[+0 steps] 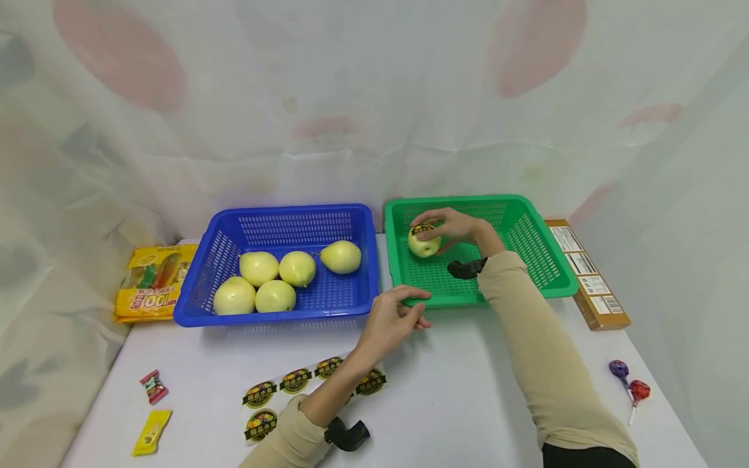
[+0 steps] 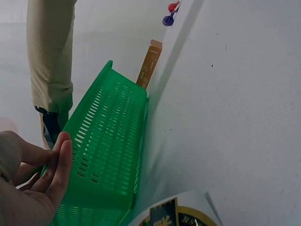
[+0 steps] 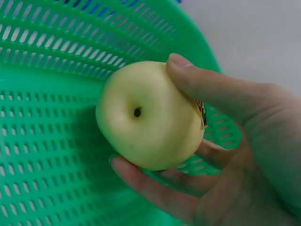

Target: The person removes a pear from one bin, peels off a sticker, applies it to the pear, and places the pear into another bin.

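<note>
In the head view, my right hand (image 1: 453, 229) reaches into the green basket (image 1: 556, 266) and grips a pale yellow-green pear (image 1: 422, 247). The right wrist view shows thumb and fingers around this pear (image 3: 146, 117), low over the perforated bottom. A black-and-gold sticker (image 1: 421, 229) is on its side, partly covered by the fingers. My left hand (image 1: 393, 318) is at the green basket's front left corner, its thumb and fingers pinching the rim. The outer wall of the basket (image 2: 108, 141) fills the middle of the left wrist view.
A blue basket (image 1: 345, 305) with several pears (image 1: 259, 268) stands at left. The sticker sheet (image 1: 260, 393) lies partly under my left forearm. An orange snack bag (image 1: 155, 283), red candy (image 1: 154, 387), yellow packet (image 1: 152, 432), cardboard box (image 1: 591, 279) and lollipops (image 1: 639, 390) sit around the sides.
</note>
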The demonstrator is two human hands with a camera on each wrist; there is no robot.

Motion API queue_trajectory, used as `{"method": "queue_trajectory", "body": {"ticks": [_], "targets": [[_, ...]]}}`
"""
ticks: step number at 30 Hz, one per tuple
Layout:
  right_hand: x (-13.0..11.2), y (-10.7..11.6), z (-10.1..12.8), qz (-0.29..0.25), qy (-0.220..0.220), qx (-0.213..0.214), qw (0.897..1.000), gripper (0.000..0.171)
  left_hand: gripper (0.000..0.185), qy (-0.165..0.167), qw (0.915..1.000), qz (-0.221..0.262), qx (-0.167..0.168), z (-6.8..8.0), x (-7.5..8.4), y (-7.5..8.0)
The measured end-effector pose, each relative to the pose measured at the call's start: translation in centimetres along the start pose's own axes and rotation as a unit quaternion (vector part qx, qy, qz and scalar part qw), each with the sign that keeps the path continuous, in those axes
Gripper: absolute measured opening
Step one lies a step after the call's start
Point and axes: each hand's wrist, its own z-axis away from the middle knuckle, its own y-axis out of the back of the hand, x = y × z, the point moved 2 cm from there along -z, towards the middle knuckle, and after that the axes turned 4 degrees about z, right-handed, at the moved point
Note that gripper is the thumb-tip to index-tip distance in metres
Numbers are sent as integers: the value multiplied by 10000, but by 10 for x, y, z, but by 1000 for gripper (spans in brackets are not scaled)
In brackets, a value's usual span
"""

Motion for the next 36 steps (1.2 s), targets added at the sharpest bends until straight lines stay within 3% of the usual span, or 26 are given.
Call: {"method": "queue_trajectory", "body": {"ticks": [13, 24, 30, 36], "targets": [[9, -14, -2, -240, 68, -561, 9981, 70, 26, 28, 10000, -48, 22, 2, 5, 1], [8, 1, 6, -422, 86, -432, 9981, 70, 30, 93, 9997, 132, -199, 10, 9, 9], [-3, 13, 17, -388, 154, -300, 9987, 65, 31, 383, 9989, 73, -242, 28, 23, 34], [-23, 19, 19, -147, 208, -178, 9995, 62, 28, 381, 9990, -218, 48, 49, 33, 82]]}}
